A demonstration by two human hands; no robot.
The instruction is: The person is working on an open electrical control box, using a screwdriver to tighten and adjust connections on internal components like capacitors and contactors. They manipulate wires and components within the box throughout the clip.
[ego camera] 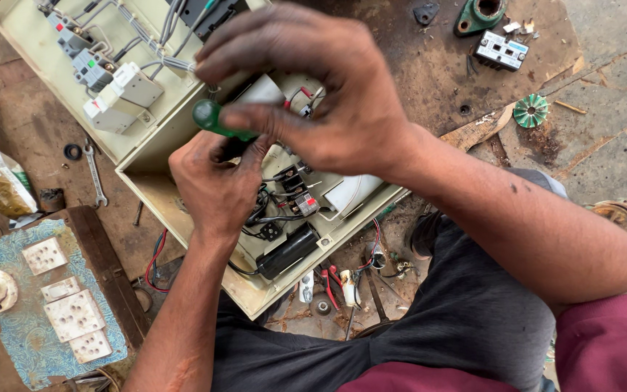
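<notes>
With the right hand (321, 94) closed around a green-handled screwdriver (215, 120) over the open cream electrical box (146, 156) and the left hand (215, 181) pinching something among the wires (273, 218), a slip might nick the crowded wiring or the black capacitor (288, 250), while the spanner (96, 174) lies well apart.

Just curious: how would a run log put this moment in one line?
right hand: grips green-handled screwdriver | left hand: steadies it | inside open electrical box

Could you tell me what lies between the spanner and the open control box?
Nothing: in the head view, only bare, stained floor separates the spanner from the box wall.
</notes>
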